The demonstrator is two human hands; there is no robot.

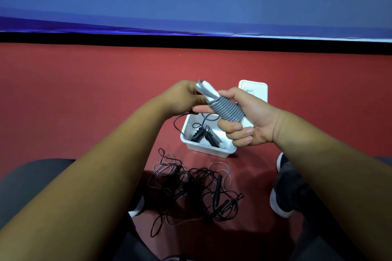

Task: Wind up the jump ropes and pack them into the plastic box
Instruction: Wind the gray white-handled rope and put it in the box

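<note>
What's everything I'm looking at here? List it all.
grey jump rope: one, grey on white handles, held above the box
plastic box: one, white, on the floor
wound ropes: about two, black, inside the box
lid: one, white, behind the box
loose ropes: tangled, black and grey, between the feet
shoes: two, dark, white soles
floor: red
left hand: holds the rope's end
right hand: grips the coil

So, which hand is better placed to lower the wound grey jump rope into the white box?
Right. The right hand curls its fingers round the coils of the grey jump rope and seems to be above the white plastic box; the left hand only holds the handle ends.
</note>
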